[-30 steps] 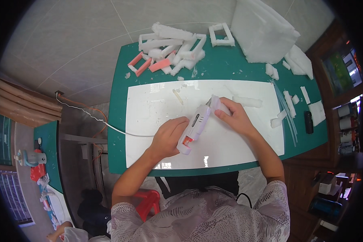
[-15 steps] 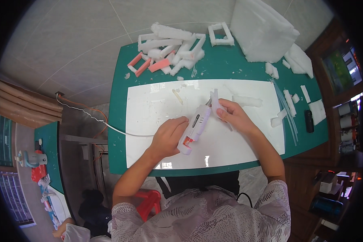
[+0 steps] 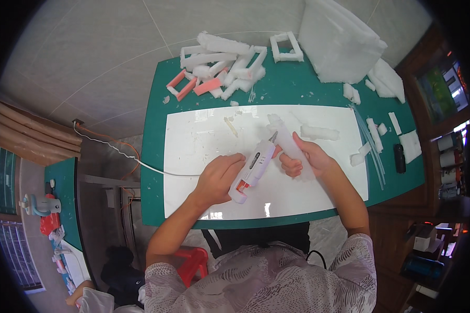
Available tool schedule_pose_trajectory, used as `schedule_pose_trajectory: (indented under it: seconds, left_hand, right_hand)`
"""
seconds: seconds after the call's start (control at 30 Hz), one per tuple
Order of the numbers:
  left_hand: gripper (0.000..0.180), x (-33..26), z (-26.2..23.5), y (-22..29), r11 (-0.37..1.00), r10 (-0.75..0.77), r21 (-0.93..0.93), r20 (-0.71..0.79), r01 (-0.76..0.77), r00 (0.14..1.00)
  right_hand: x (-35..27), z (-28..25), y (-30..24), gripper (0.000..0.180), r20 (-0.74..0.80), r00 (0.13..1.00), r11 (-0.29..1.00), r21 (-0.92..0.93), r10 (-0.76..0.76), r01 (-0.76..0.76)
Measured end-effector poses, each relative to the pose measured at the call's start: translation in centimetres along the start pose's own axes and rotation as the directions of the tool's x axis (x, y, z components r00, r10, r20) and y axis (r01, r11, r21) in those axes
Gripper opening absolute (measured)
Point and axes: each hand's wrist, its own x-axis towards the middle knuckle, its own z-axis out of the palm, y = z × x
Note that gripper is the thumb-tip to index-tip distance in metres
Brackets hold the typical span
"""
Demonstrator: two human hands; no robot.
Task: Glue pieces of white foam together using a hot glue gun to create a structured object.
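Note:
My left hand [image 3: 221, 178] is closed round the handle of a white hot glue gun [image 3: 256, 166], whose metal nozzle points up and to the right. In my right hand [image 3: 310, 157] I grip a white foam strip [image 3: 290, 142] between thumb and fingers, its broad face turned up. The nozzle sits right beside the strip's left edge; I cannot tell whether they touch. Both hands are above a white board [image 3: 193, 195] on the green table. A loose white foam strip [image 3: 320, 132] lies on the board past my right hand.
Piled white and pink foam pieces [image 3: 219, 62] lie at the far left, near a square foam frame [image 3: 286, 47]. A large foam block [image 3: 339, 41] stands behind. Clear glue sticks [image 3: 371, 146] and a black object [image 3: 399, 157] lie right. A white cable [image 3: 177, 175] runs left from the gun.
My right hand has turned the foam strip from edge-on to its broad face, and my fingers have shifted lower round it. The glue gun has barely moved.

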Motion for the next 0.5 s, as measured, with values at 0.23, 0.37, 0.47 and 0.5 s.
schedule_pose_trajectory:
  seconds: [0.23, 0.37, 0.47, 0.5]
  left_hand:
    - [0.046, 0.08, -0.10, -0.34, 0.998, 0.064, -0.010, -0.098, -0.065, 0.993]
    - [0.046, 0.19, -0.07, -0.60, 0.997, 0.070, 0.021, -0.121, -0.068, 0.990]
    - [0.046, 0.32, 0.03, -0.53, 0.997, 0.065, 0.040, -0.080, -0.062, 0.995]
    - [0.046, 0.33, 0.02, -0.53, 0.997, 0.066, 0.040, -0.079, -0.063, 0.995]
  right_hand:
    - [-0.12, -0.74, -0.01, 0.071, 0.052, 0.999, 0.995, 0.099, 0.004, -0.009]
    - [-0.08, -0.19, -0.11, 0.073, 0.074, 0.997, 0.999, 0.037, 0.016, -0.019]
    - [-0.07, 0.02, -0.04, 0.074, 0.071, 0.997, 0.999, 0.025, 0.026, -0.028]
    - [-0.08, 0.03, -0.02, 0.074, 0.074, 0.997, 0.999, 0.026, 0.033, -0.035]
